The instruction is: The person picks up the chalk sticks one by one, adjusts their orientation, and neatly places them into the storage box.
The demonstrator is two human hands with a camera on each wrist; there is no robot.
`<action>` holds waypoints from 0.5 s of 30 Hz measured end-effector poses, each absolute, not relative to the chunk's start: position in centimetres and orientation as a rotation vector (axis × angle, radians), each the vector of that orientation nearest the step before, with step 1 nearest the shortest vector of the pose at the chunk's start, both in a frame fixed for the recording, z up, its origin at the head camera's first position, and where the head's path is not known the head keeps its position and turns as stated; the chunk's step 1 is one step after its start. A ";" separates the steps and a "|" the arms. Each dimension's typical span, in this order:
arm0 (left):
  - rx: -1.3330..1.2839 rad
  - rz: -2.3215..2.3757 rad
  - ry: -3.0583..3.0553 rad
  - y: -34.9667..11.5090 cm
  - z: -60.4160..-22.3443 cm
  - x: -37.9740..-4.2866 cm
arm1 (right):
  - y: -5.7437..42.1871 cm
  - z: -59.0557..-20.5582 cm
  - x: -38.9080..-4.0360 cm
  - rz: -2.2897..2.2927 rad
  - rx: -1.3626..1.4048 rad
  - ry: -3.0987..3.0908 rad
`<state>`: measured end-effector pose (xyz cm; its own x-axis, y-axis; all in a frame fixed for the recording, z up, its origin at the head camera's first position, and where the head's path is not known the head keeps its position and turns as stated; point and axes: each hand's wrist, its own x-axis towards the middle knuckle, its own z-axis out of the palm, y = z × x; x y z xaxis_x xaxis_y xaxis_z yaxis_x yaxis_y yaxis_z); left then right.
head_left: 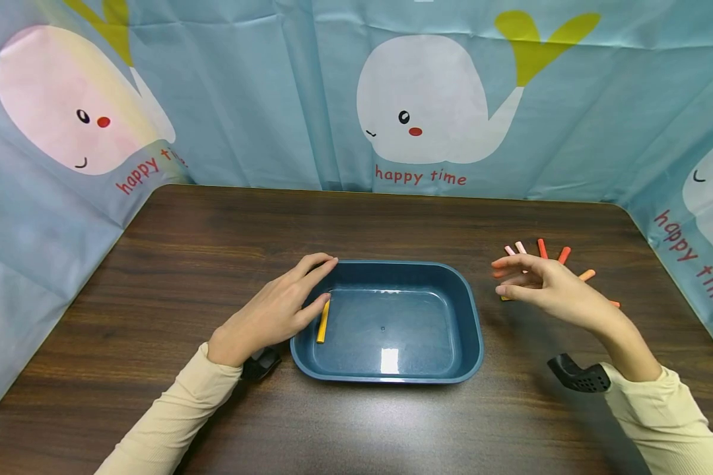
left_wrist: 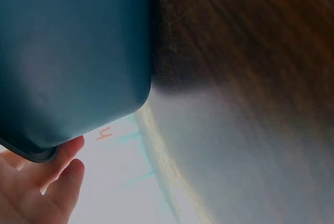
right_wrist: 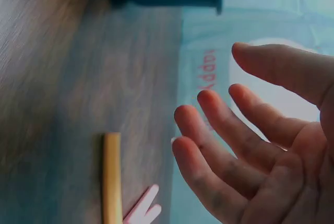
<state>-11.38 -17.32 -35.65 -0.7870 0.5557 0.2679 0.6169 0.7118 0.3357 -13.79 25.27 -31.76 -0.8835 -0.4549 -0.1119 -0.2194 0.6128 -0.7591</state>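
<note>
A blue plastic tub [head_left: 386, 379] stands on the table, with one yellow crayon-like stick [head_left: 322, 326] lying at its left end. My left hand [head_left: 276, 307] rests at the tub's back left corner, thumb over the inside. In the left wrist view, fingers [left_wrist: 61, 156] of this hand touch the outside under the rim, extended and slightly spread. My right hand [head_left: 546, 284] hovers right of the tub with its fingers loosely bent and apart, nothing between them. Beneath and behind it lie several sticks: pink [head_left: 520, 247], red [head_left: 543, 248], orange [head_left: 587, 274], and a yellow one [right_wrist: 111, 177].
The dark wood table [head_left: 214, 224] is enclosed at the back and sides by a light blue curtain [head_left: 237, 99] printed with whales. Black wrist devices [head_left: 579, 375] sit at both cuffs.
</note>
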 end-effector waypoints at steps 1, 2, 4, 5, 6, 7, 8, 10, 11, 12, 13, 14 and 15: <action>-0.951 -0.628 -2.770 -17.3 -35.6 -11.4 | 25.4 -32.0 -13.9 -1.099 -0.560 2.580; -0.949 -0.637 -2.772 -17.3 -35.6 -11.4 | 25.5 -32.2 -13.9 -1.056 -0.571 2.613; -0.943 -0.652 -2.778 -17.3 -35.5 -11.4 | 25.7 -32.5 -14.1 -0.959 -0.583 2.678; -0.941 -0.656 -2.778 -17.3 -35.5 -11.4 | 25.8 -32.6 -14.1 -0.910 -0.584 2.708; -0.941 -0.660 -2.779 -17.3 -35.5 -11.4 | 25.9 -32.8 -14.2 -0.869 -0.591 2.731; -0.941 -0.663 -2.779 -17.3 -35.5 -11.4 | 26.0 -33.0 -14.3 -0.833 -0.593 2.749; -0.941 -0.663 -2.778 -17.3 -35.5 -11.4 | 26.0 -33.1 -14.3 -0.809 -0.599 2.759; -0.945 -0.660 -2.777 -17.3 -35.5 -11.4 | 26.2 -33.4 -14.4 -0.771 -0.610 2.772; -0.947 -0.659 -2.776 -17.3 -35.5 -11.4 | 26.3 -33.6 -14.4 -0.754 -0.616 2.779; -0.948 -0.659 -2.777 -17.3 -35.5 -11.4 | 26.4 -33.7 -14.5 -0.737 -0.619 2.788; -0.948 -0.659 -2.778 -17.3 -35.5 -11.4 | 26.5 -33.8 -14.5 -0.718 -0.622 2.795; -0.948 -0.659 -2.779 -17.3 -35.5 -11.4 | 26.6 -33.9 -14.5 -0.706 -0.631 2.799; -0.948 -0.660 -2.780 -17.3 -35.5 -11.4 | 26.7 -34.0 -14.6 -0.695 -0.635 2.803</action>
